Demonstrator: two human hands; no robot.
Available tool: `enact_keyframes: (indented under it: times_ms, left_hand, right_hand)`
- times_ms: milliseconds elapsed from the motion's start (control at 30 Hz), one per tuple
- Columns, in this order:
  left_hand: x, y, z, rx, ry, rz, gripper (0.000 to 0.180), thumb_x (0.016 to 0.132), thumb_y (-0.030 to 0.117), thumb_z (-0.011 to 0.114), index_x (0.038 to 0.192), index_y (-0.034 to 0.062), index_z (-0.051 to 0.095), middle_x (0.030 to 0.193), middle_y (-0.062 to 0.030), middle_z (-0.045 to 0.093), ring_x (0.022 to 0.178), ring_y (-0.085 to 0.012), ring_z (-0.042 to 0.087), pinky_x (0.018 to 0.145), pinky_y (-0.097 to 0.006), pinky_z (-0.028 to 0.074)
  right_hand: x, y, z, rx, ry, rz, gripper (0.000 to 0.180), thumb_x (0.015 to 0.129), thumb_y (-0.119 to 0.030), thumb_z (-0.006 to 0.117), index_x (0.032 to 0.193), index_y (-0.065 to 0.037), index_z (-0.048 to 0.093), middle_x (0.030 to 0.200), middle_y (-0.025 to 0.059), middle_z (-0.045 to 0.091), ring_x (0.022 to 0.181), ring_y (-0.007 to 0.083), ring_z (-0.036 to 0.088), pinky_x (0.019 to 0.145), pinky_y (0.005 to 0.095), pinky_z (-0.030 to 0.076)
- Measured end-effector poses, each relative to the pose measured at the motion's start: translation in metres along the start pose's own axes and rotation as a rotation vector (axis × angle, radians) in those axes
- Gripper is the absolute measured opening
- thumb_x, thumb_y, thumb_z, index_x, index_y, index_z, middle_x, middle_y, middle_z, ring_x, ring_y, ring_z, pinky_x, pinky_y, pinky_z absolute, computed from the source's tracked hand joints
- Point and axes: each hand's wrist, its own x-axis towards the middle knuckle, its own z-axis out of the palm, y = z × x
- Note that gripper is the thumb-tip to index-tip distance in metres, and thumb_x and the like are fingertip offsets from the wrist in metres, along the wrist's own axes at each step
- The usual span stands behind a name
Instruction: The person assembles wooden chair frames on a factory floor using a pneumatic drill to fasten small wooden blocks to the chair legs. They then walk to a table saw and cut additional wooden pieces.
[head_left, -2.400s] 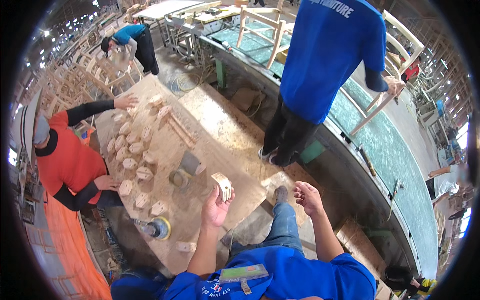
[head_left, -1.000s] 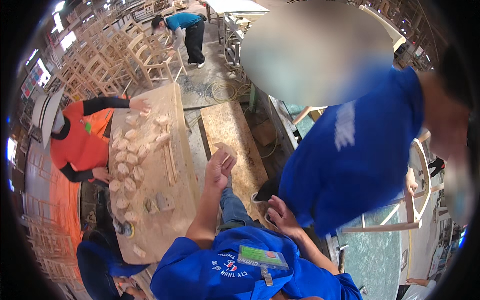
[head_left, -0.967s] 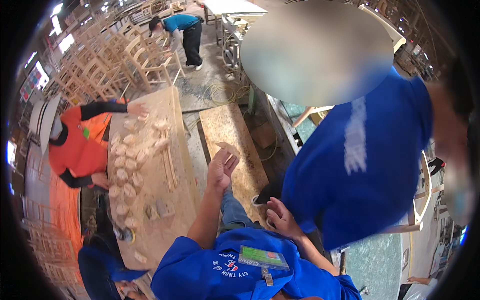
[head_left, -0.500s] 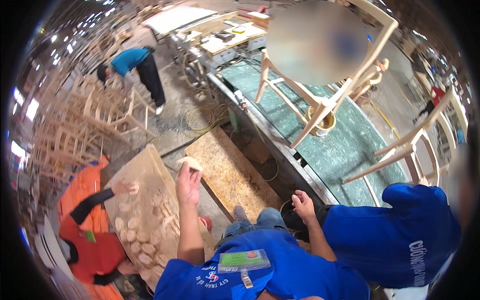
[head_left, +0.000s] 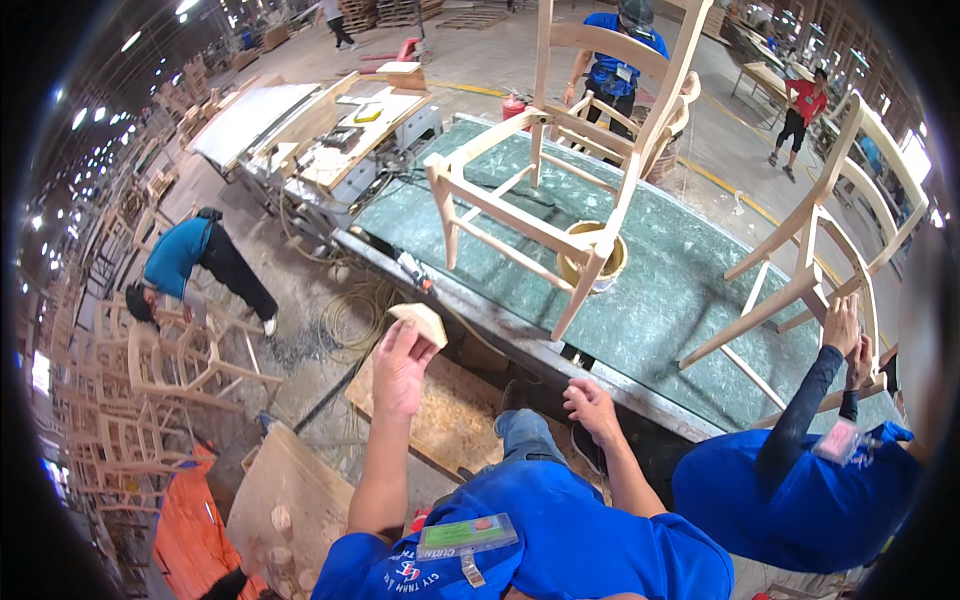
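My left hand [head_left: 400, 372] grips a small pale wooden corner block [head_left: 426, 323] between thumb and fingers, held up before the near edge of the green-topped bench [head_left: 450, 215]. My right hand [head_left: 594, 408] hovers in the air near that edge, fingers loosely curled and apart, with nothing visible in it. Ahead on the bench stands an unfinished wooden chair frame [head_left: 510, 205] without a seat. A yellowish bucket [head_left: 606, 270] sits partly behind its front leg. Beside the bench's long edge lies a small tool [head_left: 413, 270], its kind unclear.
At right, a co-worker in blue [head_left: 790, 490] holds a second chair frame [head_left: 815, 260]. Below me lies a low wooden board [head_left: 455, 410]. A table with wood pieces [head_left: 290, 490] stands at lower left. Coiled hose [head_left: 350, 320] lies on the floor near many stacked chairs [head_left: 150, 370].
My view has swung up and toward the bench, showing the whole chair frame. The left hand still holds the block, now nearer the bench edge. The co-worker at right now has both hands on a chair.
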Motion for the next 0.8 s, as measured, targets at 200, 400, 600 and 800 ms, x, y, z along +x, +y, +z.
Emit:
enact_keyframes:
  times_ms: [200,400,600,800]
  left_hand:
    - [0.145,0.000,0.076,0.076,-0.128,-0.070,0.036,0.100,0.026,0.071,0.128,0.0064,0.061,0.116,-0.0053,0.070,0.103,-0.0179,0.068,0.093,-0.036,0.054]
    - [0.212,0.035,0.044,0.092,-0.040,0.030,0.037,0.101,0.028,0.069,0.129,0.0055,0.061,0.120,-0.0081,0.068,0.111,-0.0210,0.065,0.096,-0.040,0.054]
    - [0.241,0.069,-0.040,0.198,0.341,0.030,0.042,0.100,0.032,0.068,0.131,0.0056,0.059,0.124,-0.0079,0.066,0.114,-0.0224,0.063,0.102,-0.042,0.051]
    - [0.258,0.050,-0.091,0.197,0.405,-0.125,0.039,0.102,0.029,0.064,0.133,0.0056,0.057,0.125,-0.0099,0.066,0.111,-0.0249,0.064,0.102,-0.044,0.051]
  right_hand:
    - [0.083,-0.005,-0.031,-0.019,0.192,0.018,0.042,0.101,-0.027,0.063,0.133,-0.001,0.061,0.101,0.0078,0.069,0.084,0.0138,0.065,0.067,0.0286,0.054]
    - [0.140,0.036,0.017,-0.403,-0.084,0.103,0.039,0.098,-0.029,0.067,0.127,-0.002,0.066,0.095,0.0097,0.072,0.080,0.0149,0.067,0.069,0.0306,0.055]
    - [0.213,-0.003,0.129,-0.542,-0.269,-0.120,0.044,0.092,-0.030,0.071,0.128,-0.005,0.066,0.113,0.0201,0.073,0.105,0.0352,0.071,0.092,0.0457,0.055]
    - [0.326,-0.038,0.269,-0.691,-0.261,-0.354,0.049,0.093,-0.026,0.070,0.135,-0.007,0.058,0.115,0.0208,0.064,0.106,0.0395,0.064,0.091,0.0494,0.053]
